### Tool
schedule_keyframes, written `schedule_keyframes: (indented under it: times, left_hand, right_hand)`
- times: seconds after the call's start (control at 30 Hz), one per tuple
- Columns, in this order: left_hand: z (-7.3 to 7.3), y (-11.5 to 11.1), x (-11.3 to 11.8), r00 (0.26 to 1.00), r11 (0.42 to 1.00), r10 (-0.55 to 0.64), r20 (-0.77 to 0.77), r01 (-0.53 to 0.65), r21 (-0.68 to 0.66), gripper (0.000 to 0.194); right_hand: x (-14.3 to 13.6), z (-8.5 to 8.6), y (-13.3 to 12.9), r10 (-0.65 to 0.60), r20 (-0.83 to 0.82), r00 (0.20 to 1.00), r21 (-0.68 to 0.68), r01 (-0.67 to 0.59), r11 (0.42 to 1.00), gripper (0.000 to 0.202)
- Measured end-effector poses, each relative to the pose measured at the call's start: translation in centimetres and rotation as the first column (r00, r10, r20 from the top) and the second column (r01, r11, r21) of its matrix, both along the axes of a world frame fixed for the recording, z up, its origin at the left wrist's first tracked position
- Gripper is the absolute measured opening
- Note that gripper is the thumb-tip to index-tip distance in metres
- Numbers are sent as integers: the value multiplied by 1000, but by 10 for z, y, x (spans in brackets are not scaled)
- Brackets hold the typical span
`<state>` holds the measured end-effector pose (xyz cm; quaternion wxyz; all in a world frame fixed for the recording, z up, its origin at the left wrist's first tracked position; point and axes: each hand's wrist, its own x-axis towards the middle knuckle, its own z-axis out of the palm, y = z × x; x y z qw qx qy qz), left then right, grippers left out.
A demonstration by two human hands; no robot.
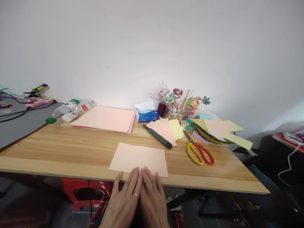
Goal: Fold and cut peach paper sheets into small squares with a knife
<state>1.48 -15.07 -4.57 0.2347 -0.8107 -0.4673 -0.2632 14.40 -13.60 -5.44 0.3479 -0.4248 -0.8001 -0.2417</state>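
Note:
A pale pink sheet of paper (140, 156) lies flat at the front edge of the wooden table (83, 152). My left hand (125, 196) rests its fingertips on the sheet's near edge, fingers stretched out, with a gold ring on one finger. Right beside it, my right hand (153, 196) also lies open, its fingertips on the same edge. The two hands touch along their inner sides. Behind the sheet are a dark green utility knife (158, 136) and, to its right, scissors (198, 148) with one yellow and one red handle.
A stack of coloured paper (104, 117) lies back left, near two plastic bottles (67, 107) and a pink glue gun (40, 103). A blue tissue pack (147, 116), paper flowers (174, 96) and cut paper pieces (162, 128) stand behind. More paper (218, 128) sticks out of a dark basket at right.

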Motion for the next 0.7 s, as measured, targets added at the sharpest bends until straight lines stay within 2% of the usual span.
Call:
schedule_keyframes:
  times: [0.2, 0.3, 0.43, 0.53, 0.7]
  left_hand:
    - [-9, 0, -1, 999, 998, 27, 21, -26, -49, 45]
    - [-12, 0, -3, 997, 998, 32, 65, -28, -63, 47]
    - [-11, 0, -5, 982, 999, -30, 188, 38, -36, 56]
    - [-10, 2, -8, 978, 997, -70, 196, 73, -12, 63]
    - [-9, 6, -18, 965, 994, -101, 243, 110, -23, 57]
  right_hand:
    - [54, 0, -2, -142, 45, 989, 4, 142, 990, 31]
    - [73, 0, -3, -169, 52, 984, -17, 171, 985, 27]
    - [76, -4, -2, -175, 22, 984, -21, 175, 984, 23]
    - [75, -8, -2, -185, -13, 983, -18, 185, 983, 23]
    - [74, -9, -1, -206, -97, 974, 17, 209, 978, 20]
